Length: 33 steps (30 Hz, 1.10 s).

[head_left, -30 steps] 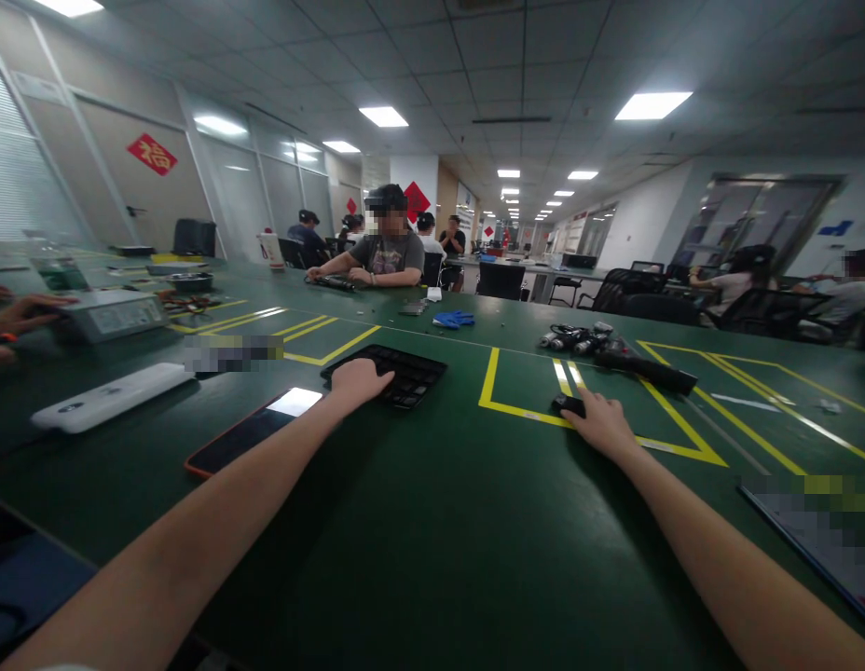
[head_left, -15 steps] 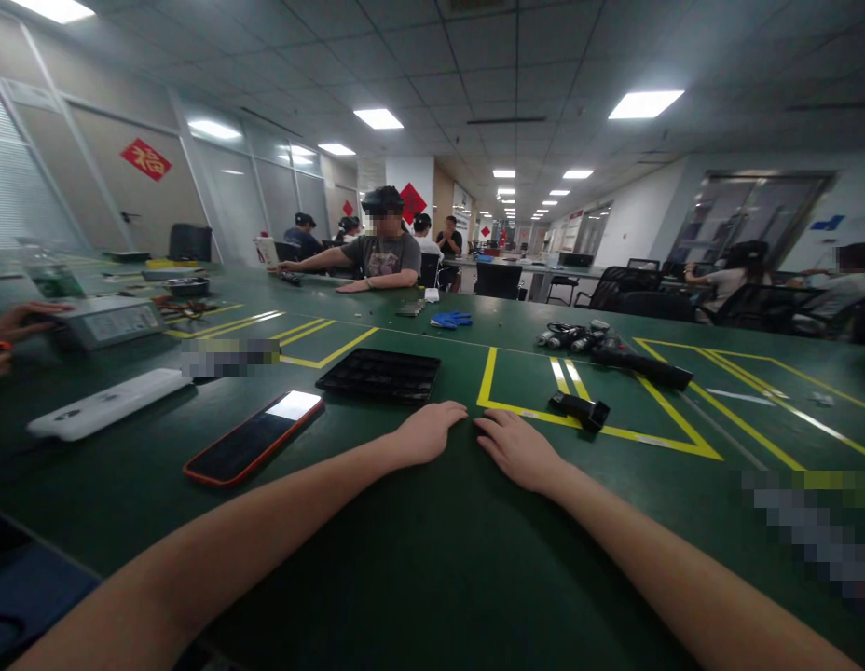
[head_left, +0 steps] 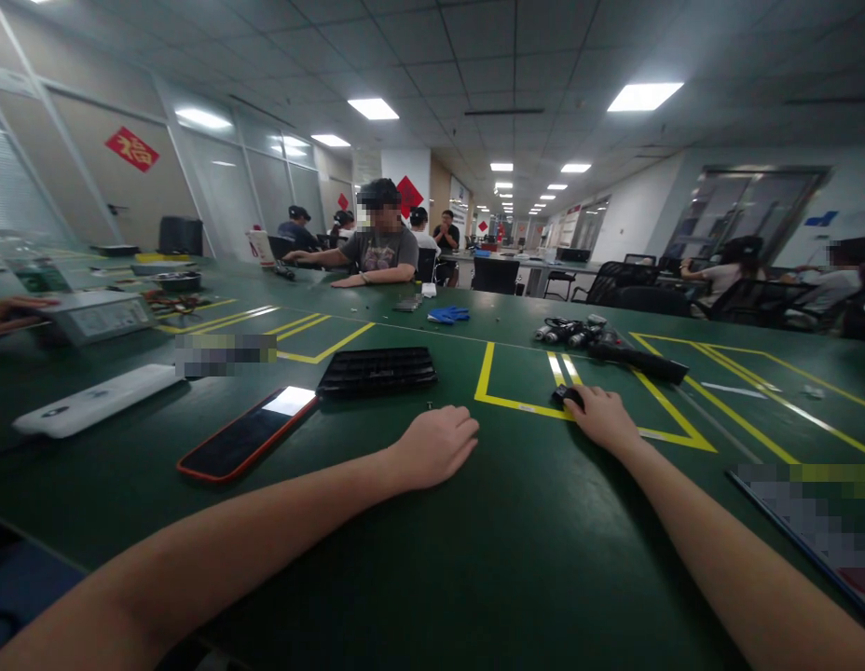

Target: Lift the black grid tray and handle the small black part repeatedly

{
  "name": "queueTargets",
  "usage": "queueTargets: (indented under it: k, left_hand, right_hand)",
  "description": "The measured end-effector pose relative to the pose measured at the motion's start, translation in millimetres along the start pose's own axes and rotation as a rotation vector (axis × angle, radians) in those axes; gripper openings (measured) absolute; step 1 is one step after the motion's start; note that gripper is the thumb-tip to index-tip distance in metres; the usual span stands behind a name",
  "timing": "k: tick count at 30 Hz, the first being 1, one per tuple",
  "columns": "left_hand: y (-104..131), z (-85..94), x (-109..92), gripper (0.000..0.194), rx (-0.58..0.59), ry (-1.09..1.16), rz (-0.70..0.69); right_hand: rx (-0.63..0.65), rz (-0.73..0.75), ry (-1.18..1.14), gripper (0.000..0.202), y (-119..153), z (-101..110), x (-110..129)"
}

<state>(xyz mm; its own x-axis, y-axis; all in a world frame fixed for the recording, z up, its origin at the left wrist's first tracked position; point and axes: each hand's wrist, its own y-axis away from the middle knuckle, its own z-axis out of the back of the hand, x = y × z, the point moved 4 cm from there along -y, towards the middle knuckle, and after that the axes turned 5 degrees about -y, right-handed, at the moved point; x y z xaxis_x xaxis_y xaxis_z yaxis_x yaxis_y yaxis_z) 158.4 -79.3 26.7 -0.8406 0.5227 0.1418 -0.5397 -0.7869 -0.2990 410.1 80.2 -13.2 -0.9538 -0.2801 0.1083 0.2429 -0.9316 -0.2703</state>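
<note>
My right hand (head_left: pixel 604 417) grips a small black device (head_left: pixel 564 395), at the front line of a yellow-taped square. Much of the device is hidden by the fingers. On the green table (head_left: pixel 474 578), my left hand (head_left: pixel 439 447) rests with its fingers curled together. Whatever may be inside it is hidden. Just behind its knuckles a tiny screw-like piece (head_left: pixel 430 404) shows. A flat black ribbed tray (head_left: pixel 377 373) lies beyond my left hand, and a phone with an orange edge (head_left: pixel 247 438) lies left of it.
Black cables and connectors (head_left: pixel 572 331) lie beyond the right hand, beside a dark rod (head_left: pixel 638 363). A blue glove (head_left: pixel 447 315) is farther off. At left are a white elongated device (head_left: pixel 101 401) and a grey metal box (head_left: pixel 97 317). A person (head_left: pixel 380 247) sits across the table.
My right hand has moved right and forward onto the small black device and closed on it. My left hand has shifted slightly nearer and its fingers have curled in.
</note>
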Motion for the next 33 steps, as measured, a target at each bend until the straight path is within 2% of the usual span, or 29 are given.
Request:
queueTargets:
  k: [3,5,8,11,15,17,20,22,23,25,27,29,33]
  left_hand:
    - [-5,-10.1,31,0.029,0.048,-0.125,0.284]
    - [-7,-18.7,47,0.027,0.113,-0.147,0.38]
    - [-7,-27.1,60,0.021,0.177,-0.145,0.356]
    - [-5,-26.7,64,0.017,0.168,-0.116,0.331]
    - [0,-19.4,71,0.022,0.121,-0.112,0.435]
    - [3,-17.9,74,0.023,0.159,-0.139,0.486]
    - [4,-16.5,78,0.017,0.205,-0.101,0.492]
    - [3,-12.7,84,0.011,0.142,0.064,0.525]
    - [3,-10.2,91,0.008,0.076,0.224,0.591]
    - [5,-6.3,109,0.008,-0.088,0.604,0.793]
    - [9,-3.6,130,0.011,-0.222,0.865,0.975]
    - [14,0.1,149,0.012,-0.286,0.908,1.071]
    - [27,2.7,178,0.014,-0.289,0.774,1.162]
  right_hand:
    - [-0.003,-0.007,0.003,0.048,0,-1,3]
    - [0.0,-0.007,-0.006,0.049,0,-1,5]
    - [-0.004,-0.001,0.001,0.047,0,-1,4]
    - [-0.008,0.002,0.01,0.048,0,-2,3]
    - [-0.003,0.011,0.008,0.048,0,-2,2]
    - [0.0,0.01,0.007,0.048,0,-2,2]
    - [0.002,0.008,0.005,0.049,0,-1,3]
    - [0.006,0.002,0.002,0.05,0,0,3]
    - [0.008,-0.002,0.0,0.05,0,0,3]
    - [0.009,-0.005,-0.005,0.05,0,0,3]
    - [0.005,-0.004,-0.011,0.05,0,0,3]
    - [0.001,-0.003,-0.017,0.05,0,0,3]
    - [-0.007,-0.006,-0.035,0.049,0,0,3]
